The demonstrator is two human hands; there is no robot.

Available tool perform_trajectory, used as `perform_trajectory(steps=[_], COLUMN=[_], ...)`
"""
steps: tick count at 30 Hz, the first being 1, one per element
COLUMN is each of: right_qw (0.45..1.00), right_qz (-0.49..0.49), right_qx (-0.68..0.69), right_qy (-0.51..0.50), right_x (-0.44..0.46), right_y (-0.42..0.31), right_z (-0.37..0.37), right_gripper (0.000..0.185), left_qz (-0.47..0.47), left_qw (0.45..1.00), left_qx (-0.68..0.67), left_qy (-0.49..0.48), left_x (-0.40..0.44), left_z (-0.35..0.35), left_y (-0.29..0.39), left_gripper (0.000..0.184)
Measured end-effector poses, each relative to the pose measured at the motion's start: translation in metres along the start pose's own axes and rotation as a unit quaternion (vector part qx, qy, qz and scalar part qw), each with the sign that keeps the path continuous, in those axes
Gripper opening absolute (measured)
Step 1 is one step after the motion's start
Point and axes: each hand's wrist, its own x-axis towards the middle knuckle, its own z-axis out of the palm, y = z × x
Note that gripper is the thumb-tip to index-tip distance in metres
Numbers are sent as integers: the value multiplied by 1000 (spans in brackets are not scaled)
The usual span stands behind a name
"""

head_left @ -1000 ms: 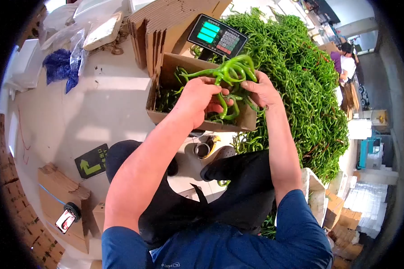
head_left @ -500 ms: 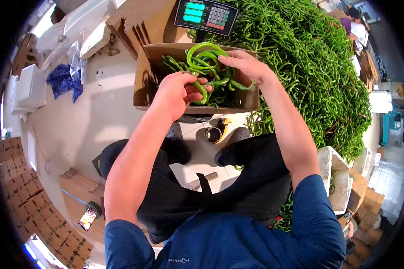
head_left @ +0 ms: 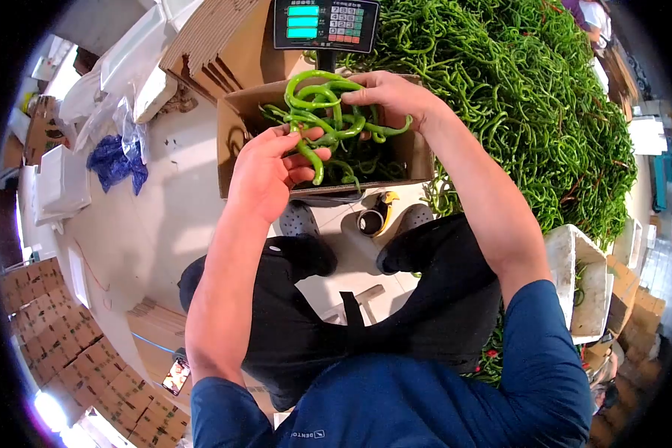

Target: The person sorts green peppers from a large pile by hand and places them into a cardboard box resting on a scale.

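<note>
Long, curly green chili peppers (head_left: 325, 110) are bunched between my two hands, above an open cardboard box (head_left: 228, 142). My left hand (head_left: 269, 168) grips the near left side of the bunch, its fingers curled around a pepper that hangs down. From the far right, my right hand (head_left: 392, 98) clasps the same bunch, thumb on top and its other fingers partly hidden behind the peppers. More peppers lie inside the box, mostly in shadow. Just behind the box stands a scale display (head_left: 326, 24) with lit green readouts.
A large heap of green chilies (head_left: 515, 119) spreads on the right. Folded cardboard (head_left: 213, 48) leans at the back left. A tape dispenser (head_left: 377, 215) lies between my feet. Blue plastic (head_left: 118, 160), a white foam crate (head_left: 579, 280) and a phone (head_left: 176, 375) are around me.
The bunch of chilies has risen slightly and spread apart between my hands. My left hand has opened out a little around its pepper. The whole view has shifted a bit.
</note>
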Motion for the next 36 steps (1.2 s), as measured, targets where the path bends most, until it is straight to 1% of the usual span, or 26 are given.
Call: perform_trajectory(steps=[2,3,6,7,10,11,12,13,14,15,18,19,22,23,26,29,31,32,34,35,36], right_qw=[999,999,999,999,994,978,950,910,857,853,902,907,915,918,960,962,966,967,955,946,937], right_qz=[13,27,44,43,24,30,-3,-35,-68,-74,-138,-157,-88,-112,-78,-71,-80,-84,-111,-118,-127], right_qx=[-40,-28,-7,-12,-101,-204,-305,-402,-494,-502,-396,-376,-385,-376,-266,-259,-238,-228,-251,-267,-284], right_qy=[8,15,-12,7,25,33,66,98,129,124,105,104,80,57,28,38,65,79,116,137,158], right_x=[6,4,9,9,10,7,7,8,8,5,-5,-8,-17,-17,-22,-25,-27,-29,-34,-34,-35], right_y=[2,0,8,11,14,12,15,20,23,20,10,8,-2,3,1,-5,-9,-11,-13,-11,-10], right_z=[-7,-3,-7,-6,-7,-11,-13,-13,-14,-12,-4,0,12,9,11,15,26,32,39,40,41], right_gripper=[41,39,32,33,41,51,51,52,53,47,41,36,35,34,34,33,33,33,36,37,38], left_qz=[-11,-16,-35,-34,-35,-38,-41,-44,-48,-52,-44,-44,-36,-36,-36,-32,-20,-14,-1,6,11], left_qw=[1000,999,998,998,997,998,998,997,997,997,997,997,997,997,997,995,992,990,984,984,982], left_qx=[-7,-8,-25,-14,9,11,14,18,21,23,42,48,54,57,66,86,110,108,103,88,90], left_qy=[17,29,47,54,63,58,51,52,53,55,55,36,38,36,35,42,55,86,146,155,168], left_x=[5,7,12,12,12,14,13,12,10,8,12,16,17,18,21,23,21,22,24,22,23], left_z=[-6,-7,-11,-10,-6,-7,-6,-3,1,5,3,1,3,3,1,-1,2,3,6,4,2], left_y=[-2,-3,-9,-9,-10,-12,-11,-10,-10,-10,-15,-16,-16,-16,-19,-23,-21,-20,-20,-19,-18], left_gripper=[25,25,24,23,22,22,23,22,22,22,21,21,21,21,20,22,24,26,29,35,36])
